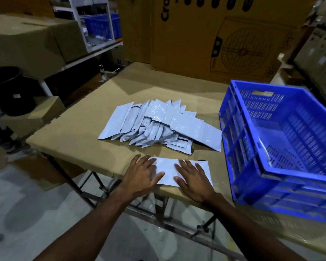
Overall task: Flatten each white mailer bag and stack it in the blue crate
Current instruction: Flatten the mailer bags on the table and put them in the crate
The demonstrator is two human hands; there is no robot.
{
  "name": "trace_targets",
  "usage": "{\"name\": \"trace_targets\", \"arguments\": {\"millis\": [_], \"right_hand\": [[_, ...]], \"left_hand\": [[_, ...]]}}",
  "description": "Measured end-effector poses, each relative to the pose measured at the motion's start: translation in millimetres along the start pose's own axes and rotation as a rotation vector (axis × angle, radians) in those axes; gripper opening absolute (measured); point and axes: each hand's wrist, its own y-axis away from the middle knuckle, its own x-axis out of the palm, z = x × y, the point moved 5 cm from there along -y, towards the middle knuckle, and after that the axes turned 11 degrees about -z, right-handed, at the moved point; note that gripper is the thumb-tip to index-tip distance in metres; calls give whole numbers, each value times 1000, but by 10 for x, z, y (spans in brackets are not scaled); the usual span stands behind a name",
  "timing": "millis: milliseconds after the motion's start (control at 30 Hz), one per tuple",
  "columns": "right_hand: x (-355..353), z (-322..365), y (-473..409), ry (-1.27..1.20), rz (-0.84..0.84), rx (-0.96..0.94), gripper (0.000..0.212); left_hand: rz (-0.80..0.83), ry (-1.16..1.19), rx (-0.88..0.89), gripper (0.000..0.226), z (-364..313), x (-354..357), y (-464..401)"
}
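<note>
The left hand (pixel 142 175) lies flat, fingers straight and spread, pressing the left end of a single white mailer bag (pixel 169 171) at the near edge of the cardboard-covered table (pixel 79 129). The right hand (pixel 193 178) lies just as flat on the bag's right half, fingers splayed, nothing gripped. A bare strip of bag shows between the two hands. Behind it sits a loose pile of mailer bags (pixel 158 123). At the far right stands the blue crate (pixel 282 147), near the bag but apart from it.
</note>
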Motion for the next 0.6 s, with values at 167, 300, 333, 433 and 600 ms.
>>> {"name": "trace_targets", "arguments": {"millis": [167,300,333,433,600], "right_hand": [[24,116,-43,-20,-84,-1,73],[-4,104,-112,-56,15,5,69],[-13,105,-113,-52,33,-7,71],[-4,85,-55,9,-4,7,77],[47,85,14,-7,-22,37,72]], "left_hand": [[127,64,33,63,-98,157,-50],[111,92,32,50,-58,202,-38],[107,94,34,49,-46,215,-35],[67,103,65,47,14,256,46],[-17,25,30,49,-139,146,-95]]}}
